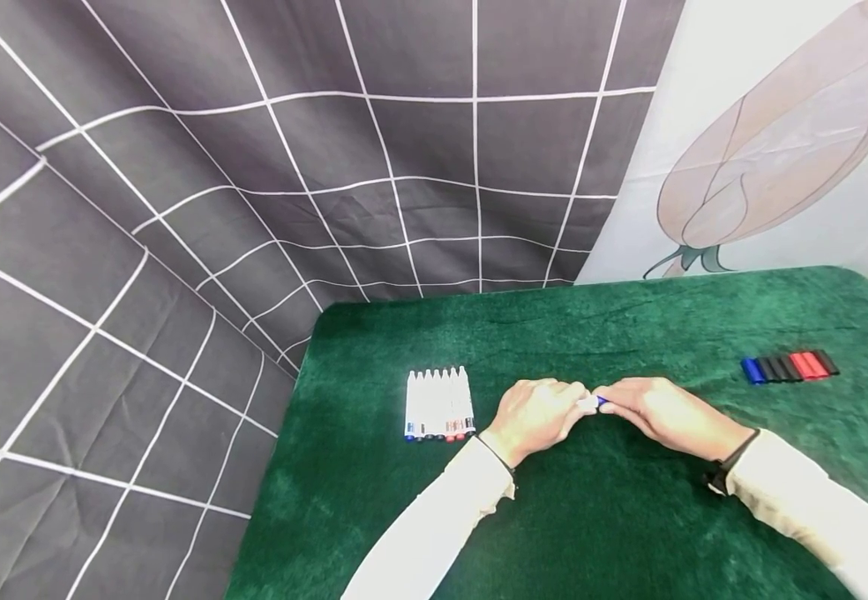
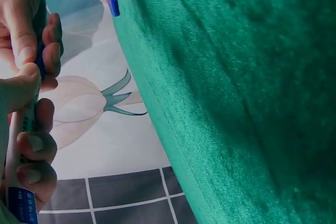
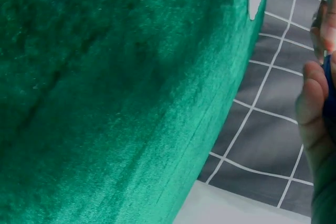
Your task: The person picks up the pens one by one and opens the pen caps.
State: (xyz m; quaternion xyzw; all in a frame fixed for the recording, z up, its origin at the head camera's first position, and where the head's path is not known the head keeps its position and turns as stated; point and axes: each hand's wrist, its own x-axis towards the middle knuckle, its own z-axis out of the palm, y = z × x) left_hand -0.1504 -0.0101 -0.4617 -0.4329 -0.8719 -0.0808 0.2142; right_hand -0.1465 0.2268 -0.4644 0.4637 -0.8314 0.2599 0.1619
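In the head view my left hand (image 1: 537, 415) grips a white marker (image 1: 588, 404) above the green cloth. The left wrist view shows the marker's blue label (image 2: 22, 203) low in the palm, with the fingers curled round the barrel. Right of it, my right hand (image 1: 655, 410) pinches the blue cap (image 1: 602, 402) at the marker's end. The right wrist view catches the cap only partly, at its right edge between thumb and fingers. Whether cap and barrel are joined is hidden by the fingertips.
Left of the hands, several white markers (image 1: 438, 404) lie side by side, with blue, black and red ends towards me. Far right on the green cloth (image 1: 599, 325) sits a row of loose blue, black and red caps (image 1: 788, 367). A dark checked curtain (image 1: 419, 142) hangs behind.
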